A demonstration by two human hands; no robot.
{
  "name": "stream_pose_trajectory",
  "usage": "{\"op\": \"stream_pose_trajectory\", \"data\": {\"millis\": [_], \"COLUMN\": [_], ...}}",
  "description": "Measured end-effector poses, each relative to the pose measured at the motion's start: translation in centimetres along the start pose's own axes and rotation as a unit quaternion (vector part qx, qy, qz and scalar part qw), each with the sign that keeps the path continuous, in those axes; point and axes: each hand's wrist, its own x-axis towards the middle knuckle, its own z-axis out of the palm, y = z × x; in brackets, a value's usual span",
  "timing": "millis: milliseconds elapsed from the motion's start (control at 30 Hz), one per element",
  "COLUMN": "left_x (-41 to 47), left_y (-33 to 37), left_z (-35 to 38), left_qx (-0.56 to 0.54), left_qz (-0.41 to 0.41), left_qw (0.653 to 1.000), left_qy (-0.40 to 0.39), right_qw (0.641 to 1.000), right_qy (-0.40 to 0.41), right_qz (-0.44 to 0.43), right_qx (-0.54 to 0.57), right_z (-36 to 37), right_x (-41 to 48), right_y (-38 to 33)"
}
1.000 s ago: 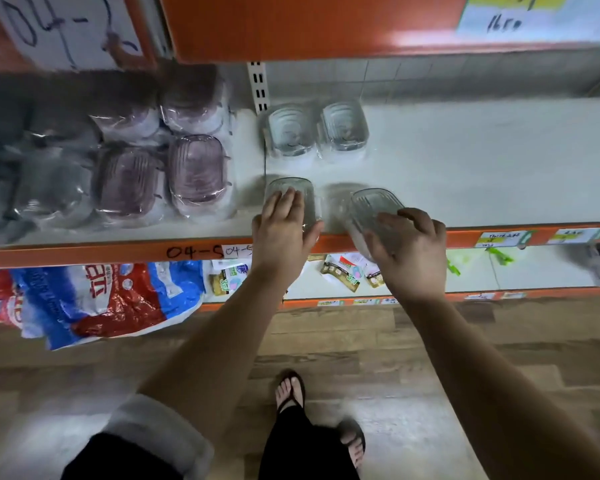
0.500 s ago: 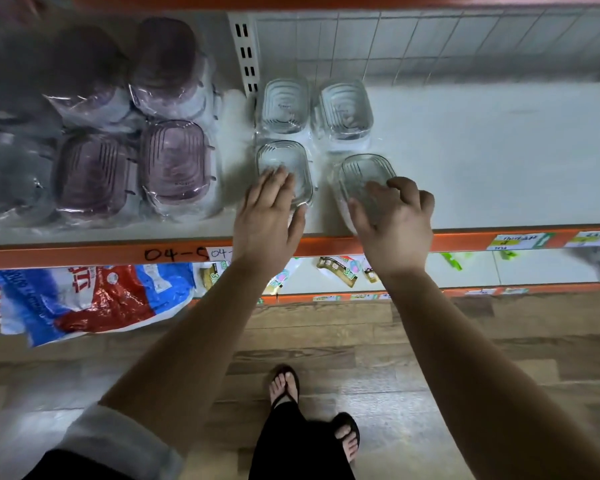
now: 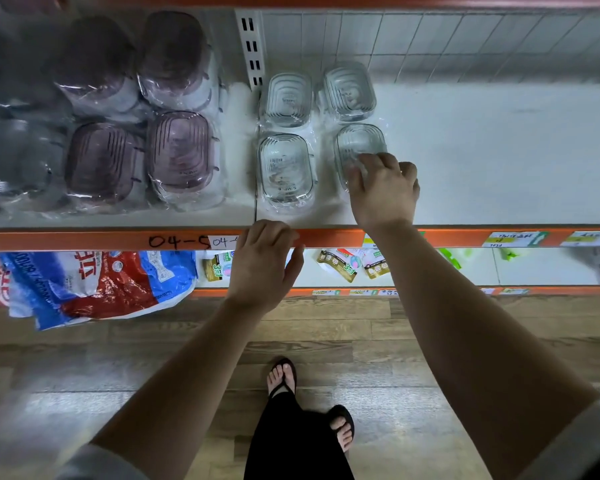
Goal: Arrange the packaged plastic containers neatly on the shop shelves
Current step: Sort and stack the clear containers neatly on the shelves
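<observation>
The right hand [image 3: 383, 192] is gripping the front-right container [image 3: 359, 143], at one o'clock from the relaxed, empty left hand [image 3: 262, 265]. Best to be nudging it square with its nine-o'clock neighbour [image 3: 286, 168].

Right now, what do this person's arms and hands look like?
The left hand and right hand are bare: no gloves, rings or watch visible. Forearms are bare too; a light grey left sleeve and right sleeve end near the elbows.

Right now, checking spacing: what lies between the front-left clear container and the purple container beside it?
Head view: only bare shelf and a seam separate the clear container from the purple container.
</observation>
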Motion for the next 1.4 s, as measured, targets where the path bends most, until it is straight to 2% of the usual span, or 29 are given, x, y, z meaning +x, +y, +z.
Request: {"op": "stream_pose_trajectory", "data": {"millis": [333,600,867,1133,1400], "left_x": [-0.9,-3.6,-2.8,1.5,7.7], "left_y": [5.8,11.3,14.9,13.0,7.6], "left_z": [-6.5,-15.3,-24.4,-31.7,-34.9], "left_qx": [0.026,0.058,0.087,0.097,0.098], "left_qz": [-0.013,0.012,0.045,0.040,0.055], "left_qw": [1.000,0.996,0.983,0.973,0.970], "left_qy": [-0.011,0.064,0.156,0.204,0.215], "right_qw": [0.998,0.990,0.955,0.931,0.925], "right_qy": [0.007,0.047,0.165,0.220,0.269], "right_qz": [-0.044,-0.094,-0.178,-0.249,-0.236], "right_qx": [0.053,0.092,0.170,0.152,0.128], "right_z": [-6.0,-15.0,-23.6,-28.9,-30.3], "right_x": [-8.1,-14.5,-17.6,-15.7,-11.3], "right_y": [0.7,-0.7,-5.1,-9.9,-14.9]}}
